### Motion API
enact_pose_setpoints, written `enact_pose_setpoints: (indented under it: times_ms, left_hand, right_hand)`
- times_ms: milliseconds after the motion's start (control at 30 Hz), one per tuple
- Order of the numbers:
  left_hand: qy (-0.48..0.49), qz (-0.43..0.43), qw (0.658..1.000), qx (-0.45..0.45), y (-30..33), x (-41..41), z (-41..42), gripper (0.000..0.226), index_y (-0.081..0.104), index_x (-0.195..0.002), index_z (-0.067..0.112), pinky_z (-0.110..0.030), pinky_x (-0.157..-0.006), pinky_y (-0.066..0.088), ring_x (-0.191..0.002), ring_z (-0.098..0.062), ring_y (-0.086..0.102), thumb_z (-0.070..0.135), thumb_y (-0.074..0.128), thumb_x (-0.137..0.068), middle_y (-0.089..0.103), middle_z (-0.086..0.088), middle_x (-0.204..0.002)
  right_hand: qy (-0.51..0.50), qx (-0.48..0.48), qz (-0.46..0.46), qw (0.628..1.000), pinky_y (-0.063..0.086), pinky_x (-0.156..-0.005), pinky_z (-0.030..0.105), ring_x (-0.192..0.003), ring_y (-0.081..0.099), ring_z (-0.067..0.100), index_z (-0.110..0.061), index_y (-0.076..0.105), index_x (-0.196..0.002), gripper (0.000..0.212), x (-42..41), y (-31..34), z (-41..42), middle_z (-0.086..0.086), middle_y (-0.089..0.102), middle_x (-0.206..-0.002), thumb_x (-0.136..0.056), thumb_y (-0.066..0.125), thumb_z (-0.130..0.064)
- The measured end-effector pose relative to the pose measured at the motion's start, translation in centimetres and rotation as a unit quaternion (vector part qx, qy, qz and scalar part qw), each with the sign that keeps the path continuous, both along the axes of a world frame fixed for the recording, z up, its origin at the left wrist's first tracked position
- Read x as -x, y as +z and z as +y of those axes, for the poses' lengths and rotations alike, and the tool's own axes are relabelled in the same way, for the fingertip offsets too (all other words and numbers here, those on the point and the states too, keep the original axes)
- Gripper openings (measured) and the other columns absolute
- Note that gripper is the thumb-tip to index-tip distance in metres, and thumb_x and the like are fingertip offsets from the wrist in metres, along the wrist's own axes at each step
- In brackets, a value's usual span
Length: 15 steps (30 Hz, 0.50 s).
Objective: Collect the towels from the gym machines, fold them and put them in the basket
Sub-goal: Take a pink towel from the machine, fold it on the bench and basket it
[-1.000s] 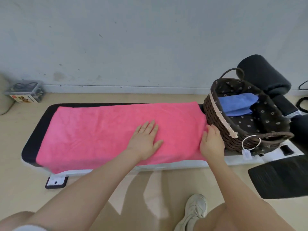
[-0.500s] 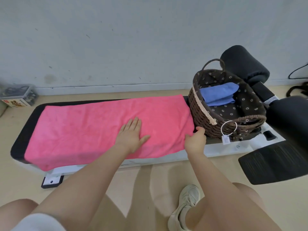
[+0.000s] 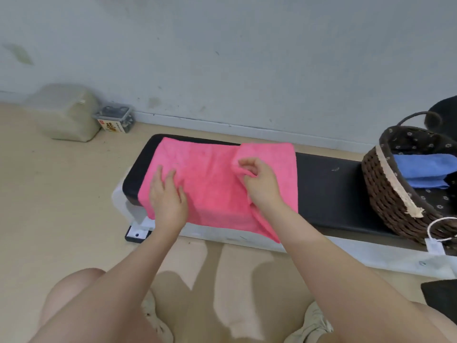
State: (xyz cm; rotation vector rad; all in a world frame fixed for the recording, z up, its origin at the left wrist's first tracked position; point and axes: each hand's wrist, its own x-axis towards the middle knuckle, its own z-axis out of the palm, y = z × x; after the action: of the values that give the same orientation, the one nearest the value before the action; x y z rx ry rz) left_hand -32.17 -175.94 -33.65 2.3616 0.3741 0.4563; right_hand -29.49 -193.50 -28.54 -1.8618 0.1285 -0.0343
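Beige block [image 3: 68, 112] and a clear box [image 3: 115, 119] sit by the wall, left of the black bench [image 3: 329, 194]. On the bench's left end lies the pink towel [image 3: 210, 184]; left hand [image 3: 167, 196] presses flat on it, right hand [image 3: 259, 184] pinches a fold. At the bench's right end the wicker basket [image 3: 385, 194], cut off, holds a blue towel [image 3: 422, 169].

A pink towel [image 3: 212, 184] is spread over the left of the black desk [image 3: 329, 194], pressed flat by the left hand [image 3: 167, 196] and pinched at a fold by the right hand [image 3: 259, 184]. A wicker basket [image 3: 385, 189] with a blue towel [image 3: 425, 169] inside is seen at the right.
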Motion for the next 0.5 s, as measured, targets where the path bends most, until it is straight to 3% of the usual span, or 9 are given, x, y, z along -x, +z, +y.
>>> enact_pose_setpoints:
  times_ms: [67, 133, 200, 233, 300, 333, 433, 500]
  left_hand:
    - [0.132, 0.041, 0.987, 0.079, -0.2, 0.8, 2.3, 0.059, 0.027, -0.145, 0.010, -0.044, -0.114, 0.016, -0.142, -0.030, 0.017, 0.011, 0.051, -0.090, 0.014, -0.013, -0.155]
    - [0.209, 0.096, 0.938, 0.258, -0.6, 1.2, 4.1, 0.069, 0.021, -0.146, 0.014, -0.045, -0.110, 0.026, -0.137, -0.031, 0.027, 0.014, 0.055, -0.086, 0.021, -0.012, -0.152]
    - [0.173, 0.125, 0.865, 0.454, -1.4, 1.1, 4.9, 0.055, 0.035, -0.137, 0.012, -0.039, -0.099, 0.038, -0.119, -0.028, 0.043, 0.013, 0.053, -0.085, 0.044, -0.009, -0.137]
    - [0.148, 0.151, 0.838, 0.503, -1.6, 1.1, 5.1, 0.043, 0.044, -0.127, 0.009, -0.034, -0.091, 0.037, -0.108, -0.024, 0.045, 0.012, 0.051, -0.085, 0.051, -0.007, -0.124]
    - [0.132, 0.179, 0.823, 0.522, -1.9, 1.1, 5.6, 0.026, 0.052, -0.110, 0.006, -0.029, -0.082, 0.030, -0.097, -0.021, 0.039, 0.008, 0.051, -0.084, 0.050, -0.003, -0.101]
    - [0.128, 0.183, 0.826, 0.517, -2.2, 1.2, 5.9, 0.023, 0.054, -0.105, 0.006, -0.029, -0.081, 0.029, -0.096, -0.020, 0.036, 0.005, 0.052, -0.082, 0.048, -0.001, -0.095]
    - [0.099, 0.196, 0.830, 0.512, -3.1, 1.5, 6.5, 0.022, 0.059, -0.101, 0.005, -0.031, -0.091, 0.025, -0.105, -0.018, 0.038, -0.001, 0.054, -0.080, 0.053, -0.001, -0.099]
    - [0.084, 0.204, 0.834, 0.506, -3.3, 1.7, 6.8, 0.010, 0.056, -0.090, 0.009, -0.033, -0.095, 0.027, -0.107, -0.018, 0.039, 0.001, 0.056, -0.084, 0.055, 0.000, -0.096]
  right_hand:
    - [0.026, 0.026, 0.024, 0.999, 0.049, -0.088, 0.033, -0.097, 0.062, 0.019, -0.018, 0.059, -0.101, 0.025, -0.7, -1.0, 3.2, 0.003, 0.064, -0.102, -0.088, 0.048, 0.001]
    - [0.042, 0.076, 0.056, 0.995, 0.049, -0.082, 0.034, -0.085, 0.061, 0.020, -0.013, 0.059, -0.106, 0.022, -1.0, -2.2, 5.5, 0.006, 0.064, -0.105, -0.089, 0.050, -0.003]
    - [0.057, 0.112, 0.102, 0.987, 0.051, -0.070, 0.035, -0.064, 0.056, 0.019, -0.017, 0.057, -0.100, 0.023, -0.8, -3.0, 6.8, 0.007, 0.063, -0.101, -0.086, 0.047, -0.001]
    - [0.062, 0.117, 0.122, 0.984, 0.050, -0.061, 0.034, -0.058, 0.053, 0.019, -0.019, 0.054, -0.093, 0.024, -0.7, -3.1, 7.1, 0.008, 0.062, -0.093, -0.084, 0.046, 0.002]
    - [0.067, 0.136, 0.136, 0.979, 0.045, -0.050, 0.029, -0.059, 0.056, 0.025, -0.018, 0.050, -0.088, 0.024, -0.4, -3.3, 7.5, 0.010, 0.060, -0.081, -0.078, 0.043, 0.003]
    - [0.067, 0.155, 0.129, 0.977, 0.045, -0.051, 0.028, -0.067, 0.060, 0.028, -0.016, 0.050, -0.089, 0.024, -0.2, -3.4, 7.5, 0.014, 0.062, -0.082, -0.074, 0.042, 0.001]
    - [0.064, 0.227, 0.102, 0.966, 0.042, -0.067, 0.031, -0.093, 0.058, 0.031, -0.014, 0.051, -0.077, 0.018, 0.0, -3.7, 7.1, 0.022, 0.064, -0.082, -0.069, 0.042, 0.000]
    - [0.059, 0.249, 0.086, 0.963, 0.030, -0.065, 0.027, -0.087, 0.048, 0.025, -0.010, 0.052, -0.068, 0.021, 0.2, -3.8, 6.6, 0.010, 0.055, -0.062, -0.076, 0.042, 0.006]
